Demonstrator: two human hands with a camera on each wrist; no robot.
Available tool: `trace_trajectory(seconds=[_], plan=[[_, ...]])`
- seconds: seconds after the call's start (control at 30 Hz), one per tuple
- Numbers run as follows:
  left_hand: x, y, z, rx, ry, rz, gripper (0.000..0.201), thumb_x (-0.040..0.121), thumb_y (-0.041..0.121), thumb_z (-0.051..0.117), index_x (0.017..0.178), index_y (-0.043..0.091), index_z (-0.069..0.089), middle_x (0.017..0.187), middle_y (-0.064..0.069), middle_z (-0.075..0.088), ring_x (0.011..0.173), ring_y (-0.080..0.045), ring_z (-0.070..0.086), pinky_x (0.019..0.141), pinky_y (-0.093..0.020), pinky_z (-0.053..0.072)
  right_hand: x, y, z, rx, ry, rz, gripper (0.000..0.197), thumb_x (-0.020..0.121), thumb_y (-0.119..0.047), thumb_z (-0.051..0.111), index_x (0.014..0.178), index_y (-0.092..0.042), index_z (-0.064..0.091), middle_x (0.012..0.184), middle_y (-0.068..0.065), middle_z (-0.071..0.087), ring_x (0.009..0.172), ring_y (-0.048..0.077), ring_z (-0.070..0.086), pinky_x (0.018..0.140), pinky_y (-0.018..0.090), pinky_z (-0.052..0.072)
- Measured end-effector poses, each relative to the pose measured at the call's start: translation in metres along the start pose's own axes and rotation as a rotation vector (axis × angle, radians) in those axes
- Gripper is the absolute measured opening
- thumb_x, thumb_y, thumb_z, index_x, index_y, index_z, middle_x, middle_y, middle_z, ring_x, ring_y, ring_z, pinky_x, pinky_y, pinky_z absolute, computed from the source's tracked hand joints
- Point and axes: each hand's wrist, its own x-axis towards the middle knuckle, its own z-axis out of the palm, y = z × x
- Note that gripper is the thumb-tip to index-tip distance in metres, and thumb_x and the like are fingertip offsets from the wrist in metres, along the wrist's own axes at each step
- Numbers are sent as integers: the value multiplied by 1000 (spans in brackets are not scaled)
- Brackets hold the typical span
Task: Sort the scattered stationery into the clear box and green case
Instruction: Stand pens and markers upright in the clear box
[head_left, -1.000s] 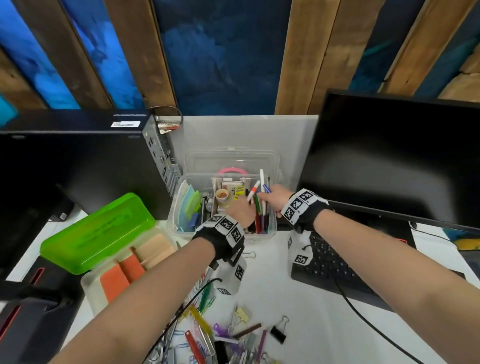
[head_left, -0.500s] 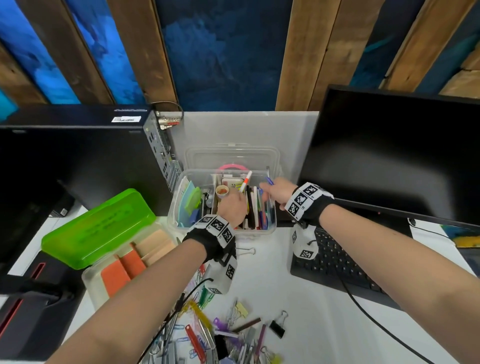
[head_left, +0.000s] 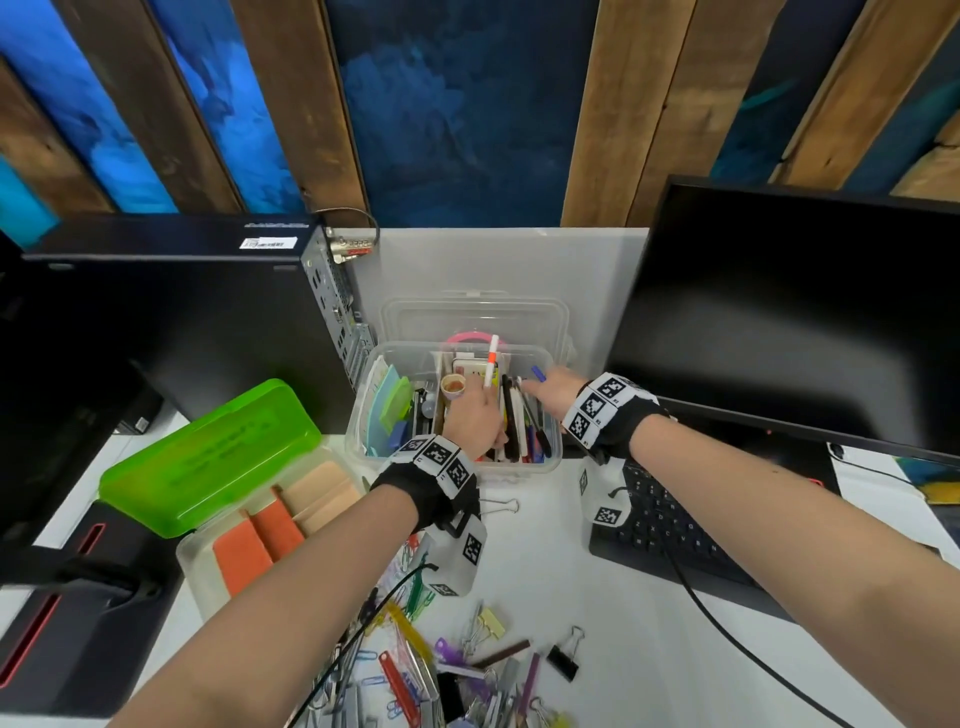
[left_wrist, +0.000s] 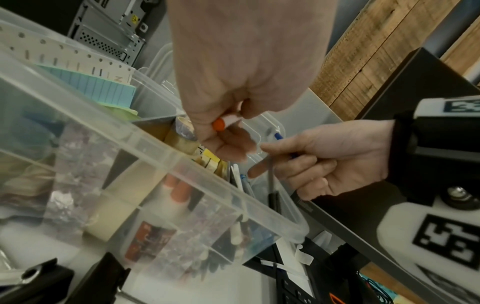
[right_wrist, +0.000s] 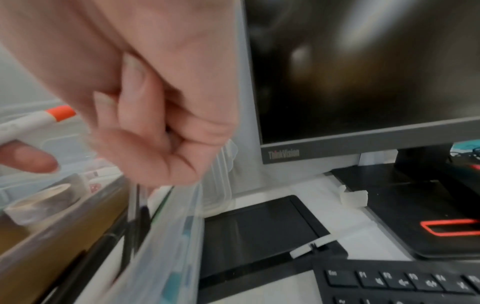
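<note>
The clear box (head_left: 359, 415) stands open at the back of the desk, full of pens, note pads and tape. My left hand (head_left: 480, 402) is over its middle compartment and pinches a white marker with an orange band (head_left: 491, 361), whose orange end (left_wrist: 219, 124) shows between the fingers. My right hand (head_left: 540, 384) is at the box's right side, gripping a blue pen (head_left: 537, 372) and a dark thin pen (left_wrist: 271, 174) that points down into the pen compartment. The green case (head_left: 208, 457) lies open to the left, holding orange and tan note pads (head_left: 270, 525).
A heap of paper clips, binder clips and small items (head_left: 441, 665) lies at the near desk edge. A black binder clip (head_left: 563, 661) sits apart on the right. The monitor (head_left: 779, 312) and keyboard (head_left: 665, 530) bound the right side, a computer tower (head_left: 156, 322) the left.
The upright bunch of pens in my right hand has gone down into the box. Both hands have moved slightly farther into the box, and the marker tilted more upright.
</note>
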Motion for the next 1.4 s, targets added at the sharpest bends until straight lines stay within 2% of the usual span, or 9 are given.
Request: trace_trajectory(seconds=[0.17, 0.33, 0.47, 0.63, 0.83, 1.0, 1.13, 1.23, 1.4], plan=[[11, -7, 9, -49, -9, 23, 24, 100, 22, 37, 110, 5, 52, 85, -16, 65, 80, -33, 64, 82, -50, 54, 4, 1, 0, 369, 35, 66, 21, 95, -29, 35, 79, -17, 42, 65, 1, 36, 54, 15, 34, 53, 25, 27], [4, 3, 2, -80, -11, 115, 22, 100, 14, 43, 105, 9, 63, 68, 1, 56, 58, -12, 50, 61, -24, 46, 5, 4, -1, 522, -84, 129, 19, 98, -13, 39, 84, -9, 51, 59, 7, 41, 47, 17, 44, 48, 29, 42], [6, 1, 1, -73, 0, 166, 20, 98, 21, 51, 104, 6, 62, 77, -3, 62, 66, -11, 54, 71, -29, 47, 3, 2, 2, 540, -18, 68, 15, 98, -10, 35, 101, -8, 50, 62, 8, 50, 43, 16, 53, 43, 21, 43], [8, 3, -18, 581, 114, 551, 13, 97, 20, 49, 106, 16, 58, 89, 3, 51, 79, -12, 46, 65, -27, 41, 0, 6, -10, 574, 163, 59, 18, 101, -16, 33, 114, -10, 45, 67, 12, 57, 33, 13, 45, 28, 12, 26], [8, 13, -32, 1039, -92, 689, 34, 92, 1, 48, 123, 14, 54, 128, -8, 48, 94, -26, 61, 79, -31, 51, -3, 15, -21, 448, 126, 32, 28, 96, -23, 46, 75, -12, 61, 67, 3, 55, 48, 13, 47, 34, 16, 34], [11, 11, -17, 1155, -164, 742, 48, 87, -7, 47, 131, 10, 52, 140, -8, 44, 110, -28, 58, 84, -36, 48, -2, 14, -7, 99, 152, -8, 35, 95, -33, 51, 91, -4, 72, 70, 5, 56, 59, 17, 50, 51, 24, 36], [18, -3, -9, 1081, -248, 683, 51, 82, -7, 44, 122, 18, 62, 127, -1, 61, 112, -27, 57, 96, -37, 44, -3, 8, 10, -74, 188, 8, 33, 92, -36, 56, 90, -4, 64, 87, 13, 63, 77, 28, 60, 56, 24, 40], [16, -10, -6, 1057, -199, 652, 46, 85, 3, 46, 118, 30, 64, 113, 6, 69, 111, -19, 58, 115, -43, 17, -3, 3, 20, -169, 205, 27, 29, 92, -33, 56, 95, -5, 62, 105, 17, 64, 93, 32, 63, 67, 30, 44], [4, -20, -4, 885, -92, 622, 33, 93, 14, 44, 106, 31, 69, 102, 10, 71, 104, -15, 59, 116, -40, 7, -3, -1, 30, -261, 197, 10, 18, 88, -27, 56, 88, -10, 59, 102, 15, 65, 93, 32, 63, 69, 32, 48]])
